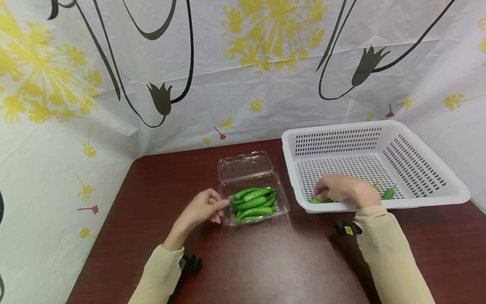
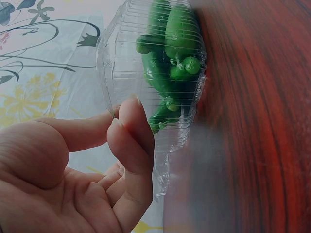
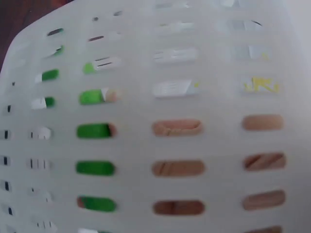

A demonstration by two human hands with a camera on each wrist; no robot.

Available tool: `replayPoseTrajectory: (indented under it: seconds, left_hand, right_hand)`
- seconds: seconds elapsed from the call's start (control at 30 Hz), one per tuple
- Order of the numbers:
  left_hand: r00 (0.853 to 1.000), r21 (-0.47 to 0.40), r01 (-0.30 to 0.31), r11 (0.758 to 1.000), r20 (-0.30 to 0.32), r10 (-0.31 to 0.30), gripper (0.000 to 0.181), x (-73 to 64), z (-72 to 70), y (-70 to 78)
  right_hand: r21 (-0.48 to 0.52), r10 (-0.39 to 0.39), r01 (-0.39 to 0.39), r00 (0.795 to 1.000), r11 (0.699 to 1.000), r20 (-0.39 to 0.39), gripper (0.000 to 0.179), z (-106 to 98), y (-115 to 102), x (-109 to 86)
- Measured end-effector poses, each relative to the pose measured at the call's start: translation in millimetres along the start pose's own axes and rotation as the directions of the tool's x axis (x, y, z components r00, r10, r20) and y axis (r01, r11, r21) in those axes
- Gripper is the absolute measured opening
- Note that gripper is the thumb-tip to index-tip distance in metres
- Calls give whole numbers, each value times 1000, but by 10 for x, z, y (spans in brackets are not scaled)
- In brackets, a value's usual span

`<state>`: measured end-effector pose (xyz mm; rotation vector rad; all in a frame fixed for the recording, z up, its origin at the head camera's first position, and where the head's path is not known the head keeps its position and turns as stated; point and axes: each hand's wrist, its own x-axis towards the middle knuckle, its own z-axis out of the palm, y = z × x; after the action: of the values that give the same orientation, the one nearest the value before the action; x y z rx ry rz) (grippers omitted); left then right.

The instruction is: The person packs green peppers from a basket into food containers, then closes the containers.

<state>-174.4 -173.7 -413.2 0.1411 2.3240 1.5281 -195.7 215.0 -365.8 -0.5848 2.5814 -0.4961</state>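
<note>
At the left rim of a clear plastic clamshell container (image 1: pixel 282 204), my left hand (image 1: pixel 203 207) pinches the edge between thumb and fingers. Several green chili peppers (image 1: pixel 252 204) lie side by side in it, and its lid (image 1: pixel 244 166) is folded back. My right hand (image 1: pixel 338 188) reaches down inside the white basket (image 1: pixel 421 203), fingers curled on a green chili pepper (image 1: pixel 317 201) near the front wall. Through the slots of the basket wall (image 3: pixel 136 145), the right wrist view shows parts of that pepper (image 3: pixel 95 168) and the hand; its fingertips are mostly hidden.
More green peppers (image 1: pixel 389 193) lie in the basket, right of my right hand. The dark red-brown table (image 1: pixel 265 261) stretches in front of both containers. A white patterned sheet (image 1: pixel 243 97) hangs behind and at the sides.
</note>
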Motion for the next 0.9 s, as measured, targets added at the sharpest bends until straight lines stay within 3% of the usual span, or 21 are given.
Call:
replayPoseTrajectory:
  seconds: [0.3,0.57,0.9]
  left_hand:
    - [1000,0,2,1000,-4,-2,20,3,1,0]
    - [1000,1,0,1000,2,0,20,7,-1,-2]
    - [1000,9,1,1000,3,-1,21,10,-11,-5]
  right_hand:
    - [-33,-8,7,1000,999,-12,9,-26,-4,-14]
    - [-27,55,-55,998,998,12,12,-16,-35,-37]
    - [-18,67,-67,998,998,5,8,-11,-33,-49]
